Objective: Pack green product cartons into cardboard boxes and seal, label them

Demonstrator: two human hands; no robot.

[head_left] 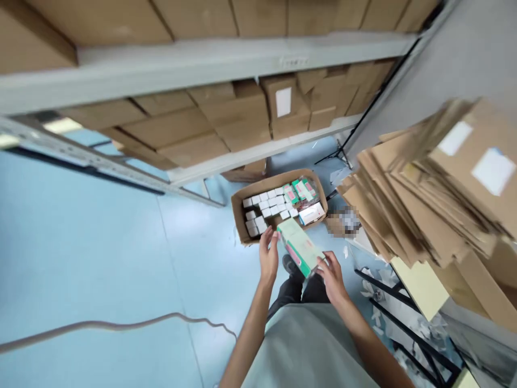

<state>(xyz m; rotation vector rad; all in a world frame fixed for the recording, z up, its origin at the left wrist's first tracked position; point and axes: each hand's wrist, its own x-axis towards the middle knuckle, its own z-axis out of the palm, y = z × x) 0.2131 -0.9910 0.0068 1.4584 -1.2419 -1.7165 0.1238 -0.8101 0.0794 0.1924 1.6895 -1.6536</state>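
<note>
A long white and green carton (299, 245) with pink marking is held slantwise in front of my body. My right hand (332, 276) grips its near right end, thumb on top. At the far left end, the fingertips and thumb of my left hand (269, 256) close on the corner. Just beyond the carton, an open cardboard box (239, 218) stands on the floor. Inside it are rows of small white boxes (274, 200), several green and white packs (301, 189) and a white box with blue marking (311, 213).
A metal shelf (226, 62) loaded with cardboard boxes (242, 116) spans the far side. Stacked flattened cardboard (436, 183) leans at the right, above a black metal frame (407, 318) and paper scraps. A hose (121, 325) lies across the blue floor (100, 248) at left.
</note>
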